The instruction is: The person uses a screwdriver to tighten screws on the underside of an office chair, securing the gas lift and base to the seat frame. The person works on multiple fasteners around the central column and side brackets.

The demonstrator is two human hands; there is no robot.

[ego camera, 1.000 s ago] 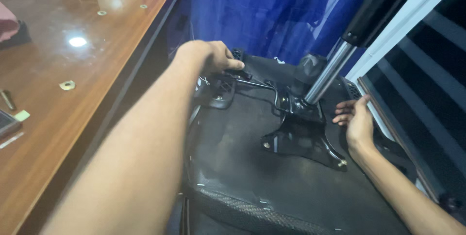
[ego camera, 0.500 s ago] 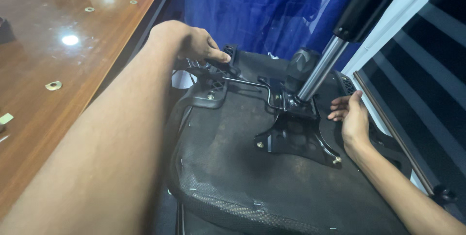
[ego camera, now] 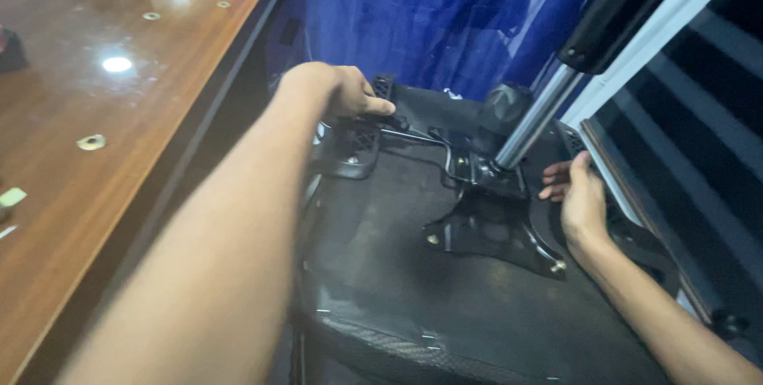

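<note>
Black upturned chair seat (ego camera: 381, 274), left hand (ego camera: 338, 91) gripping lever (ego camera: 413, 137), right hand (ego camera: 580, 198) open beside mechanism plate (ego camera: 493, 226)

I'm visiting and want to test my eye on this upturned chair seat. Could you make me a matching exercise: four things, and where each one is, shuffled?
Things:
1. left hand
2. right hand
3. metal column
4. wooden tabletop

Places:
A. at the right edge of the black mounting plate
B. rising at a slant from the middle of the seat underside
C. at the far left side of the seat, on the black lever
D. along the left of the view

Pairs: 1-C, 2-A, 3-B, 4-D
</note>
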